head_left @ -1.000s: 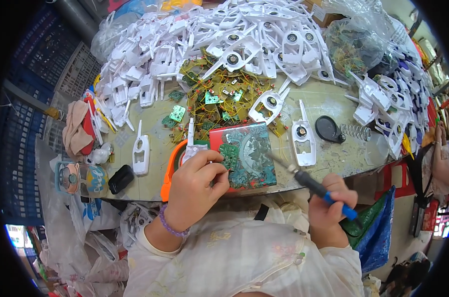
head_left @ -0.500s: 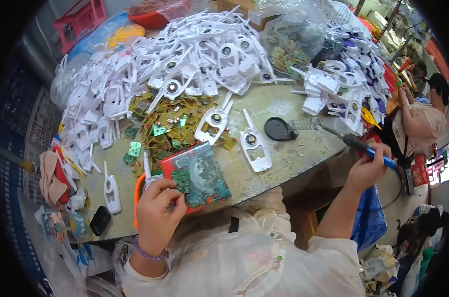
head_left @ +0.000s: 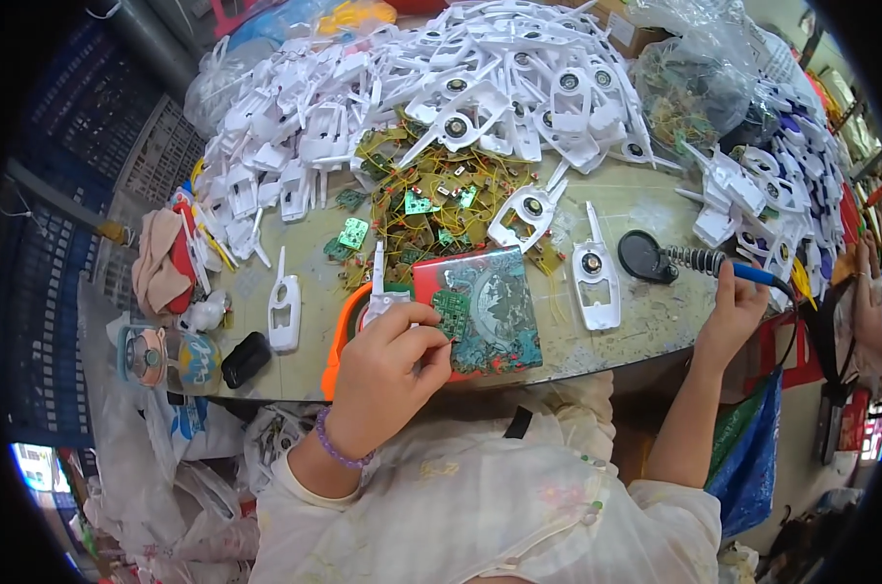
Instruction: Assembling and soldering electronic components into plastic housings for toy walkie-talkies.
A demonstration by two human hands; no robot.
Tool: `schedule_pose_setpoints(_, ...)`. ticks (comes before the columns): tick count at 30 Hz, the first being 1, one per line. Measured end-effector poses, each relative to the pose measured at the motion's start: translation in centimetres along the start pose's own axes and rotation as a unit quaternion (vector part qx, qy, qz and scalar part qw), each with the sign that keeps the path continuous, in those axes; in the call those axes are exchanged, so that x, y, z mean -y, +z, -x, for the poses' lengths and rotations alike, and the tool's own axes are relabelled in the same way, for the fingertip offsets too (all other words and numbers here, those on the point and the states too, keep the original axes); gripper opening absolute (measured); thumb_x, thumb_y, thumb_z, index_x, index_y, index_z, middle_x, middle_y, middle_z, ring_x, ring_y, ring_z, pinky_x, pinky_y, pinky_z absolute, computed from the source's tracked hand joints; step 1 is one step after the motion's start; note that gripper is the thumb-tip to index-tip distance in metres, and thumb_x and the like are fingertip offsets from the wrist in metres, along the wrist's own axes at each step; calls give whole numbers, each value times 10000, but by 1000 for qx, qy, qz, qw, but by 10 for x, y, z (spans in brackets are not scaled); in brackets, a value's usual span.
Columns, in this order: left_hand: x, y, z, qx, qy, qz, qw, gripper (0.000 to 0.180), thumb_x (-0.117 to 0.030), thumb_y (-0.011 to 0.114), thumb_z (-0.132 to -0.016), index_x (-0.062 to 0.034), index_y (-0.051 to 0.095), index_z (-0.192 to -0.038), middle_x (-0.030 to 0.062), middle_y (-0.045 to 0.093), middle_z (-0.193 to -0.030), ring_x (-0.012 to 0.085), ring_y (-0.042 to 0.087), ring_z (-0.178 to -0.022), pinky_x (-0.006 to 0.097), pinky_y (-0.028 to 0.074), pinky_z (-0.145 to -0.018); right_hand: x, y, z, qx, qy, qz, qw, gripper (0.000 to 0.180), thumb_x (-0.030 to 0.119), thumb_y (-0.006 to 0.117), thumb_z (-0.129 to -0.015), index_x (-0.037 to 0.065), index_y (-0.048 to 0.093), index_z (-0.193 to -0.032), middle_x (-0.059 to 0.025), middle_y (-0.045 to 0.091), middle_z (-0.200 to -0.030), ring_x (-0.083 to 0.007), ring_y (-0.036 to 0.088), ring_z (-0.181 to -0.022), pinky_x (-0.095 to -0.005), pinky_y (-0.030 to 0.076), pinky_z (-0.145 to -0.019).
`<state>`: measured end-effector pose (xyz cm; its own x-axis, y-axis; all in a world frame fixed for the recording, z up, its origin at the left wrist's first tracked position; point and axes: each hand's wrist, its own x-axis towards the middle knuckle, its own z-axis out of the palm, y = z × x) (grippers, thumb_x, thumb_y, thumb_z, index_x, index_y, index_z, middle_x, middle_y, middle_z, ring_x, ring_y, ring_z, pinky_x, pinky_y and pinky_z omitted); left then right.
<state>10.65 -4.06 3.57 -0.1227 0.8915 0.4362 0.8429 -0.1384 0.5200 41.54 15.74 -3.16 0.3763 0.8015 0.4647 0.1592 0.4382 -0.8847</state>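
My right hand (head_left: 733,316) grips a soldering iron (head_left: 756,275) by its blue handle. The iron's front end is inside the coil spring of a stand (head_left: 639,255) with a round black base. My left hand (head_left: 390,368) is closed, thumb and forefinger pinched at the lower edge of a green circuit board (head_left: 450,313); whatever they hold is too small to make out. That board lies on a worn red box (head_left: 504,307) with a scorched, blue-green top. Behind the left hand, a white plastic casing (head_left: 378,292) stands partly hidden beside an orange ring-shaped handle (head_left: 337,341).
White casings (head_left: 519,88) heap along the back, with yellow-wired boards (head_left: 441,195) before them. Single casings (head_left: 595,277) lie on the table (head_left: 577,355). More casings (head_left: 772,190) pile up at the right. A clear jar (head_left: 154,358) and black case (head_left: 246,359) sit left.
The soldering iron has gone from the air at the right into the stand's spring, still in my right hand. My left hand stays pinched by the circuit board. The whole view has shifted.
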Motion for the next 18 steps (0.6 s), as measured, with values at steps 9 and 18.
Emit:
schedule_pose_setpoints(9, -16, 2, -17, 0, -15, -134, 991, 378, -209, 745, -713, -14, 612, -1007, 104, 571, -956, 288, 559, -849, 380, 476, -715, 13, 2, 92, 29, 59, -113, 991, 292, -12, 516, -899, 33, 429, -1174, 27, 448, -783, -28, 388, -645, -170, 316, -567)
schedule_pose_setpoints(18, -18, 6, -26, 44, -41, -162, 985, 349, -248, 731, -717, 0, 648, -948, 115, 576, -829, 284, 600, -738, 381, 489, -630, 39, 19, 122, 207, 25, -159, 965, 289, -45, 548, -862, 16, 480, -1136, 4, 495, -804, -42, 437, -669, -180, 363, -614)
